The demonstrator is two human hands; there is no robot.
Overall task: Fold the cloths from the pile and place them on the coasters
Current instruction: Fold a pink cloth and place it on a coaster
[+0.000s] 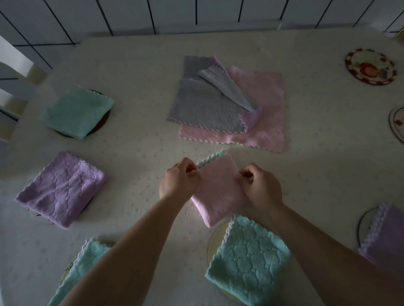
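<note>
Your left hand (pixel 177 179) and right hand (pixel 261 188) each pinch a side edge of the folded pink cloth (pixel 220 190). Bare counter (pixel 127 160) sits at 10 o'clock; the pile (pixel 225 101) at 12.

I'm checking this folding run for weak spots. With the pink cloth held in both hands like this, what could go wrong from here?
1. The left hand and right hand pinch only the edges of the folded pink cloth; carried that way, it may unfold.
2. It hangs just above the teal cloth and could drag across it.
3. The pile has a flipped-up corner, so the next pick may lift two cloths.
</note>
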